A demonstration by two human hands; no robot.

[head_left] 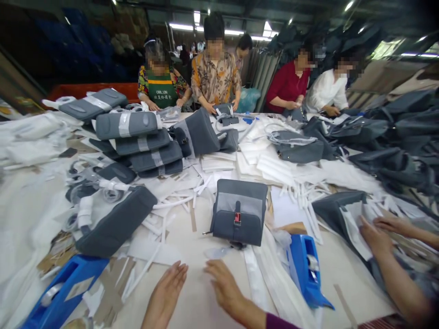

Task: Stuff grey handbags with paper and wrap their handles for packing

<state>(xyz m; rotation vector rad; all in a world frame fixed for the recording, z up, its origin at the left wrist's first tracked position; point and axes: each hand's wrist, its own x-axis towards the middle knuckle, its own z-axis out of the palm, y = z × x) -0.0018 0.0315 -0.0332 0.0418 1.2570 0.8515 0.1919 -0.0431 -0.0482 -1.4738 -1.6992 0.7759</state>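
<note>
Left hand [168, 288]: open and flat, fingers straight and close together, palm down at the near edge of the worktop [343, 274]. It holds nothing.

Right hand [222, 284]: also open and empty, fingers loosely extended, just beside the left hand. A dark red sleeve shows at the wrist.

Grey bag [239, 212]: soft, boxy fabric pouch, two-tone grey, with a front flap and a small red buckle. It stands upright mid-worktop, just beyond both hands and apart from them.

Clear film scrap [216, 252]: thin and glossy, lying between the bag and the right hand.

Blue tape dispensers: hard plastic, wedge-shaped. One [307, 269] is right of the hands, one [61, 290] at the near left corner.

Long grey case [116, 224]: padded and oblong, lying aslant at the left and partly wrapped in white.

Stack of grey cases [137, 141]: rounded, banded with pale strips, piled toward the far left.

White strips and sheets [302, 192]: paper or foam, scattered over most of the surface.

Worktop: pale, smooth and heavily littered.

Co-worker's hands [377, 237]: at the right edge, pressing on white sheet inside a dark grey bag.

Room: a workshop with strip lights [236, 32] overhead. Several people stand along the far edge handling similar grey bags.
</note>
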